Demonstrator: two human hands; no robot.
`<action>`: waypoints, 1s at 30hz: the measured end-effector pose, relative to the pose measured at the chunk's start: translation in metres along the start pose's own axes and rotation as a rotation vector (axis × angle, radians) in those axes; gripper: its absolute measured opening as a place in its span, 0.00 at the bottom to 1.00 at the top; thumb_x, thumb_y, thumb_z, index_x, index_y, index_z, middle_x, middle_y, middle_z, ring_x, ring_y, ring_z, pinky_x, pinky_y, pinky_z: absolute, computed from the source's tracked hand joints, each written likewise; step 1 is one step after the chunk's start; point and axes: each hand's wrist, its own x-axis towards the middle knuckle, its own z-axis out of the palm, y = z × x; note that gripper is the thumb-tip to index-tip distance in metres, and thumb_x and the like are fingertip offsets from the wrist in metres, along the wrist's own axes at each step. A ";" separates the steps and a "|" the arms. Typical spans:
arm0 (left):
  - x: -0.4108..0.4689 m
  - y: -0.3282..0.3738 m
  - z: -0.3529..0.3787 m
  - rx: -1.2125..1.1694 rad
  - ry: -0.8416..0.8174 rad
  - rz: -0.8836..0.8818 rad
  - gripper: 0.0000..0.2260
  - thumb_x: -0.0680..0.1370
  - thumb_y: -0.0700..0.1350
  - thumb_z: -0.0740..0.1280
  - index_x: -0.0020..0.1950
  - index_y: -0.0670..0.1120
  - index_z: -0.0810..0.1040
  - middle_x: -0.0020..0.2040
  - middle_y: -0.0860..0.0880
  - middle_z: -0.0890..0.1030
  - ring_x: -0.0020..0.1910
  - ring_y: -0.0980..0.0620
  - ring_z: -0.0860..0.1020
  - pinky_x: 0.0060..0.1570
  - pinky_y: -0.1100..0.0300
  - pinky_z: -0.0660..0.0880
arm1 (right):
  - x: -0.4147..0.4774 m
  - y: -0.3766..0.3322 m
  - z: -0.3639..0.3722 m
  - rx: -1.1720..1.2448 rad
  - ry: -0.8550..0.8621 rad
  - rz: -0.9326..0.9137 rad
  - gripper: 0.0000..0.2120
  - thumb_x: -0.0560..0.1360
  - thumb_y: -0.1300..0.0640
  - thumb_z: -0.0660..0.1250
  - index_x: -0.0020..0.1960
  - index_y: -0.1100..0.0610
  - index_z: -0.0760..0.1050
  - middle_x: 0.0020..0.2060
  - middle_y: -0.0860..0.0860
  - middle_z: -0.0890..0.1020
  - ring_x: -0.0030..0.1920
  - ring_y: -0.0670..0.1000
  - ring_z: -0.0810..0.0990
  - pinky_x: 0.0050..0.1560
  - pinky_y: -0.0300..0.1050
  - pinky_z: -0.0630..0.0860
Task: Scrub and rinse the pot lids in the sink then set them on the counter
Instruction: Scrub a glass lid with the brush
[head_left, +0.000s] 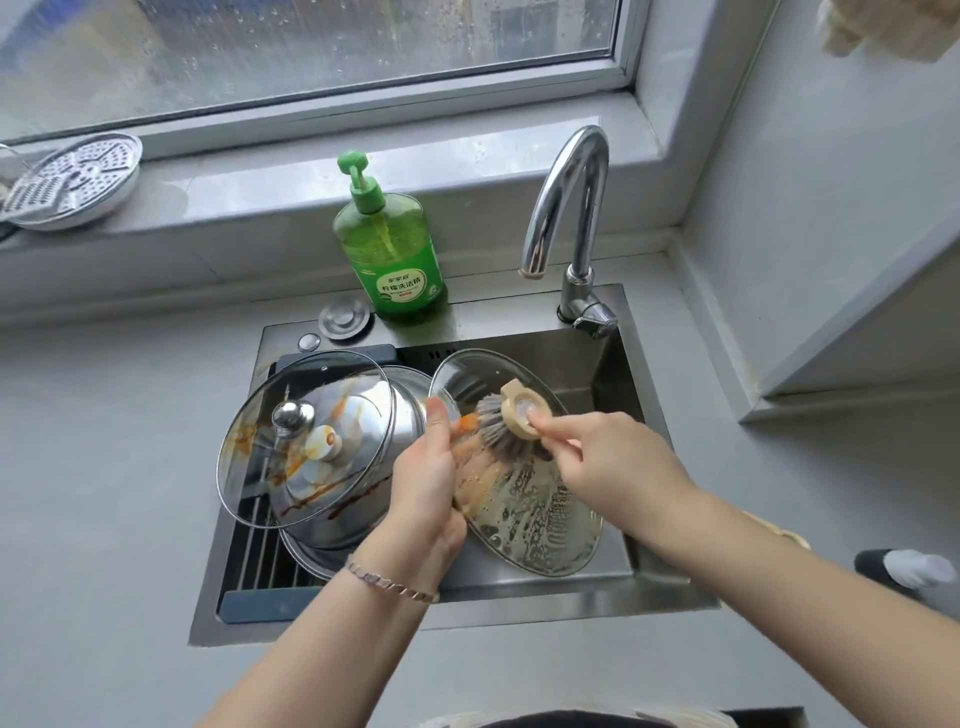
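Soft, even daylight enters through the window (311, 47) at 12 o'clock, its pane speckled with droplets and the view beyond it blurred. The scene is bright and shadows are faint and diffuse, deepest inside the sink (608, 379). Glare streaks the chrome faucet (586, 223) at 1 o'clock, and the green detergent bottle (389, 249) glows translucent. The stained glass lid (260, 467) at 9 o'clock mirrors pale patches. The dish brush (519, 413) looks slightly soft. Wide-angle distortion bows the window frame and stretches the forearms toward 6 o'clock.
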 end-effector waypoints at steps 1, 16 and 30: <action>-0.001 -0.001 0.001 0.020 0.011 0.011 0.23 0.78 0.59 0.57 0.49 0.40 0.79 0.47 0.37 0.83 0.43 0.43 0.82 0.45 0.50 0.79 | -0.005 -0.004 0.003 -0.012 -0.011 -0.068 0.17 0.79 0.52 0.57 0.65 0.38 0.70 0.53 0.49 0.81 0.51 0.54 0.77 0.46 0.45 0.71; -0.015 0.007 -0.013 0.306 -0.327 -0.001 0.15 0.66 0.24 0.69 0.48 0.38 0.79 0.43 0.39 0.84 0.40 0.44 0.83 0.45 0.52 0.80 | 0.021 0.016 -0.021 0.062 0.067 0.032 0.16 0.78 0.53 0.59 0.63 0.41 0.73 0.46 0.49 0.83 0.27 0.40 0.64 0.28 0.38 0.62; -0.015 0.015 -0.015 0.277 -0.334 -0.037 0.20 0.66 0.18 0.60 0.41 0.40 0.82 0.41 0.41 0.84 0.41 0.44 0.82 0.52 0.47 0.77 | -0.006 -0.005 -0.010 -0.029 0.007 -0.261 0.20 0.77 0.55 0.57 0.66 0.39 0.70 0.42 0.52 0.80 0.40 0.53 0.77 0.37 0.44 0.72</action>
